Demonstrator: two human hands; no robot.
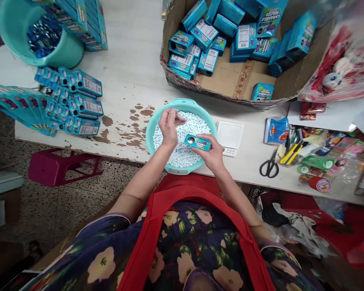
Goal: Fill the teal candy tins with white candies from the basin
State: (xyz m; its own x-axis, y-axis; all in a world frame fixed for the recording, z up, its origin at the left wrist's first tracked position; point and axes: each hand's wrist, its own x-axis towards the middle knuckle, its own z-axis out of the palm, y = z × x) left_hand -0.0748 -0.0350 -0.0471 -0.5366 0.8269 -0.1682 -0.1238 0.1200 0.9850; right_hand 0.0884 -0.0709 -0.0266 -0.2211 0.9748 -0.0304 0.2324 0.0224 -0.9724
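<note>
My right hand (211, 151) grips a small blue candy box (202, 144) low over the basin, printed side up; a round opening or shiny disc shows near its left end. To its left, my left hand (170, 126) hovers above the candies with fingers curled together; whatever is in them is hidden. Beneath both hands, a turquoise basin (211, 121) is filled with small pale blue-white candies (182, 155). Its near rim reaches the table's front edge.
A white kitchen scale (230, 135) sits right of the basin. Behind stands a cardboard box (224, 83) of blue candy boxes. At left are rows of boxes (89, 105) and a turquoise bucket (75, 52) with shiny blue pieces. Black scissors (269, 165) and yellow cutters (291, 153) lie right.
</note>
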